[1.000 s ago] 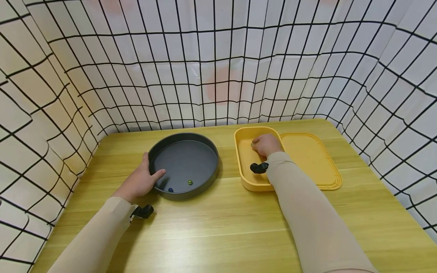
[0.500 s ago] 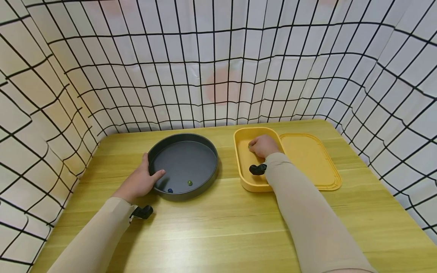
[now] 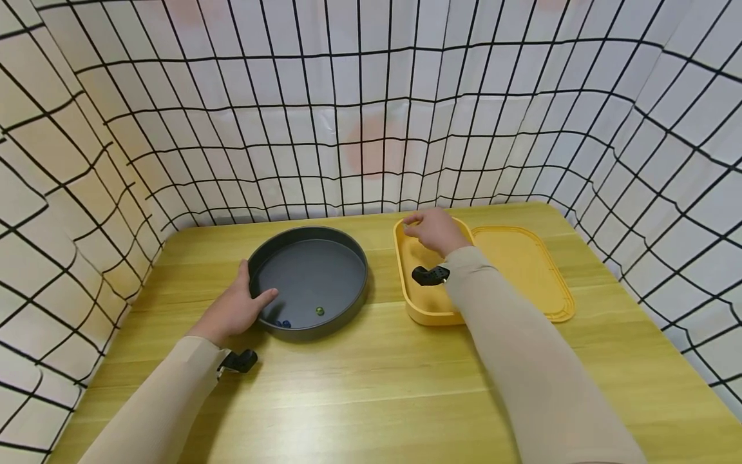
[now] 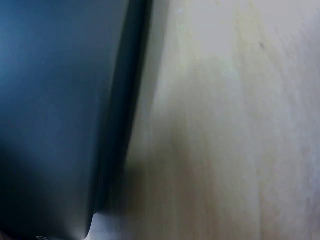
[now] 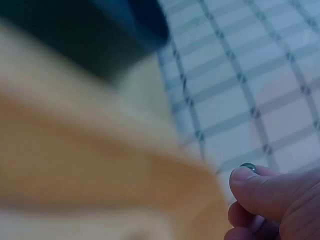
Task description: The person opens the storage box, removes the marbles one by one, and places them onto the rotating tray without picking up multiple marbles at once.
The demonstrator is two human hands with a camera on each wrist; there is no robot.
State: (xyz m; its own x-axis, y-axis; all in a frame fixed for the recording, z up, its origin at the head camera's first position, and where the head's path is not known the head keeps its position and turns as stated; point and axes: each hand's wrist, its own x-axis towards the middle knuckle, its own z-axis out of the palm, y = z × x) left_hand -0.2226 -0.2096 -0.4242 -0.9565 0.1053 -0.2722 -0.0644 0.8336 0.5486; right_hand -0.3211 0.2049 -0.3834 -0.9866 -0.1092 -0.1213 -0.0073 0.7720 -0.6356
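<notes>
A dark grey round pan [image 3: 313, 270] stands on the left of the table. My left hand [image 3: 234, 309] holds its near-left rim, thumb over the inside and fingers along the outer wall. Inside the pan lie a green marble [image 3: 319, 311] and a blue marble [image 3: 286, 324]; a second blue spot beside it may be a reflection. My right hand [image 3: 435, 231] is raised over the far end of the yellow box [image 3: 431, 318]. In the right wrist view, its thumb and finger pinch a small greenish glass marble [image 5: 248, 166], mostly hidden by the thumb. The left wrist view shows only pan and table.
A flat yellow lid [image 3: 522, 270] lies just right of the box. Bare wood tabletop [image 3: 348, 386] stretches in front of the pan and box. A white curtain with black grid lines [image 3: 371, 109] surrounds the back and sides.
My right hand has lifted from the box floor toward its far rim, with the marble pinched. The left hand stays on the pan. The blue marble appears shifted slightly left.
</notes>
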